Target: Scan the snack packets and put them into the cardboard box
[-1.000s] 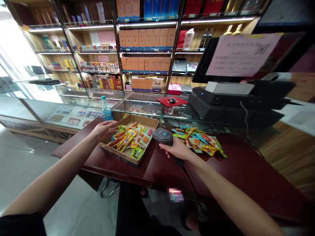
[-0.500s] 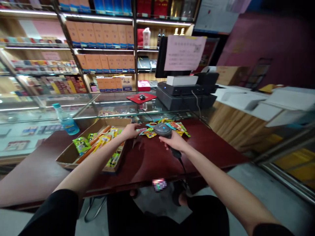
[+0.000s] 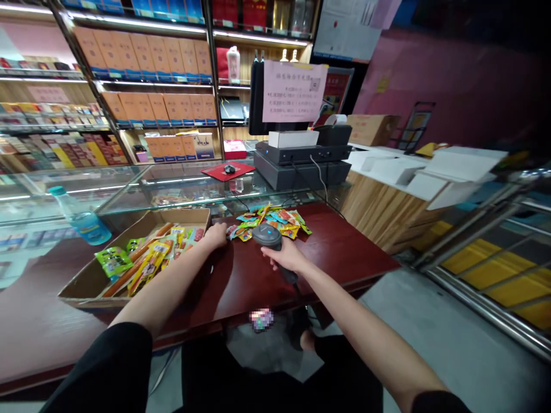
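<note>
Snack packets (image 3: pixel 270 221) lie in a heap on the red table (image 3: pixel 348 252). They look light, soft and slick, so pinch an edge. The hands are apart: the right hand (image 3: pixel 286 256) grips a scanner (image 3: pixel 267 235) by its handle, and the left hand (image 3: pixel 215 235) lies open near the heap.

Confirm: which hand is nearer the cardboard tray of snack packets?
Left hand: nearer, right beside the cardboard tray at its edge. Right hand: farther from it, gripping a barcode scanner.

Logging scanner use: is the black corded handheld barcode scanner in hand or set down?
In hand: the person's right hand wraps around the grip of the black corded handheld barcode scanner.
</note>
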Demonstrator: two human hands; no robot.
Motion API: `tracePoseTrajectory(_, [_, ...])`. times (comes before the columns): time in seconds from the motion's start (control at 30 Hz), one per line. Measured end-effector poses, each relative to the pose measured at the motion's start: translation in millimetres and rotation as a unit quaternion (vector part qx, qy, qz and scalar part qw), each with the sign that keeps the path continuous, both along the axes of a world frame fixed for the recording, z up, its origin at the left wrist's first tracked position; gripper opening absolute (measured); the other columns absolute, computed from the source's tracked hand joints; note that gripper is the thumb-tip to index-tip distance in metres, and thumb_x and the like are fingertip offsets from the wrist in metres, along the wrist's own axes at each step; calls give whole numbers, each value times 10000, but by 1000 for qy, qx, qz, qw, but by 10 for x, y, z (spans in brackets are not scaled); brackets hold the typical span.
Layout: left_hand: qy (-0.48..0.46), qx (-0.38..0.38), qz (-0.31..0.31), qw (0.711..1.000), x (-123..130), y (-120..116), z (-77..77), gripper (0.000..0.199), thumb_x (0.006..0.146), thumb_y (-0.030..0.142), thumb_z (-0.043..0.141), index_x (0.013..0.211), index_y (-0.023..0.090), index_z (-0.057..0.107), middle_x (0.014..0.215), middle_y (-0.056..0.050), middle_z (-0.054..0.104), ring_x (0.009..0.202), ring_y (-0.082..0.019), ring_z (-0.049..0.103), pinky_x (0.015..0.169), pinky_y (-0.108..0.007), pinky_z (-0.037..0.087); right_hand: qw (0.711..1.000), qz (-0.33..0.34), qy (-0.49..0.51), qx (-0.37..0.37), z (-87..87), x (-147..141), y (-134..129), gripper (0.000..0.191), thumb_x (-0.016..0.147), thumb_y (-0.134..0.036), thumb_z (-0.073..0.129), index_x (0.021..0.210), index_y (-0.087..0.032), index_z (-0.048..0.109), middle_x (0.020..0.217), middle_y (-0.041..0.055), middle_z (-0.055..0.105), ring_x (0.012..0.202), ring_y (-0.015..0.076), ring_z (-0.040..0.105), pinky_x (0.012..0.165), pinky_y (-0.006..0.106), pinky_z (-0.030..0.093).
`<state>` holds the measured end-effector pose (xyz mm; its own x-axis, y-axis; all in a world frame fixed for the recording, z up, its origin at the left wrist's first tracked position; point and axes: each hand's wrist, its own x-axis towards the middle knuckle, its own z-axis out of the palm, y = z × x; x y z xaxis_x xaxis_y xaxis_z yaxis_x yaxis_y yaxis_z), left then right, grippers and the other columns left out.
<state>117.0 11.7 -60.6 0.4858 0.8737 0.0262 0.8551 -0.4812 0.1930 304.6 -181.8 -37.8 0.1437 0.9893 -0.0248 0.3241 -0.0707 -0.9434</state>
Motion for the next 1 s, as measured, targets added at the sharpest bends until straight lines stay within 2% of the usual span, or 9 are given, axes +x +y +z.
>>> tracePoseTrajectory(0.1, [-210, -30, 3, 977, -50, 49, 77, 257, 634, 244, 732, 846, 172, 605, 834, -73, 673, 801, -205, 643, 724, -281, 489, 1000, 12, 22, -12, -58, -64, -24, 211, 766, -349, 667, 729, -155, 592, 504, -24, 577, 377, 103, 543, 380, 215, 470])
tracePoseTrajectory(0.17, [-393, -108, 4, 913, -77, 43, 155, 316, 592, 248, 776, 832, 177, 584, 732, -17, 651, 692, -156, 620, 651, -247, 480, 999, 19, 36, -15, -63, -107, -30, 222, 768, -361, 665, 736, -157, 581, 503, -24, 573, 376, 106, 542, 381, 219, 466])
tracePoseTrajectory(0.23, [-510, -208, -1, 834, -82, -7, 247, 428, 552, 253, 813, 912, 171, 595, 717, 0, 657, 633, -134, 611, 595, -230, 470, 999, 15, 41, 1, -47, -147, -15, 226, 761, -364, 675, 777, -165, 569, 550, -14, 603, 389, 110, 550, 380, 226, 466])
tracePoseTrajectory(0.3, [-564, -290, -17, 773, -62, -85, 341, 472, 549, 271, 824, 960, 159, 620, 739, -13, 679, 607, -128, 611, 565, -228, 468, 999, 7, 33, 24, -17, -184, 17, 236, 757, -368, 683, 818, -175, 560, 621, 5, 639, 410, 117, 566, 384, 237, 476])
tracePoseTrajectory(0.4, [-586, -361, -25, 725, -17, -189, 445, 367, 596, 294, 803, 891, 133, 657, 740, -32, 686, 568, -122, 602, 528, -235, 474, 999, -2, -3, 51, 46, -241, 56, 236, 775, -384, 671, 856, -192, 561, 587, -4, 625, 406, 133, 576, 395, 251, 480])
tracePoseTrajectory(0.53, [-603, -377, 12, 703, 14, -238, 459, 291, 636, 259, 800, 822, 134, 615, 641, 2, 637, 493, -89, 573, 503, -220, 483, 996, 9, -48, 70, 126, -329, 48, 244, 795, -392, 652, 925, -205, 565, 526, -26, 594, 385, 142, 573, 400, 253, 474])
tracePoseTrajectory(0.67, [-631, -352, 41, 690, 33, -237, 411, 343, 638, 189, 812, 851, 148, 546, 682, 8, 645, 571, -101, 644, 610, -239, 539, 995, 11, -73, 69, 130, -374, 39, 256, 792, -393, 652, 943, -208, 559, 525, -25, 601, 379, 143, 575, 388, 249, 472])
tracePoseTrajectory(0.83, [-631, -347, 40, 693, 39, -239, 396, 409, 660, 134, 773, 996, 164, 541, 698, 14, 660, 596, -133, 676, 615, -259, 555, 995, -28, -75, 55, 98, -333, 80, 212, 788, -395, 656, 836, -217, 552, 497, -19, 587, 381, 154, 577, 387, 258, 476])
tracePoseTrajectory(1.0, [-625, -346, 28, 699, 30, -212, 366, 401, 662, 149, 769, 999, 152, 552, 723, -12, 682, 580, -139, 672, 595, -266, 552, 995, -27, -87, 46, 123, -316, 79, 205, 798, -398, 640, 767, -217, 549, 492, -7, 584, 390, 165, 584, 397, 274, 482])
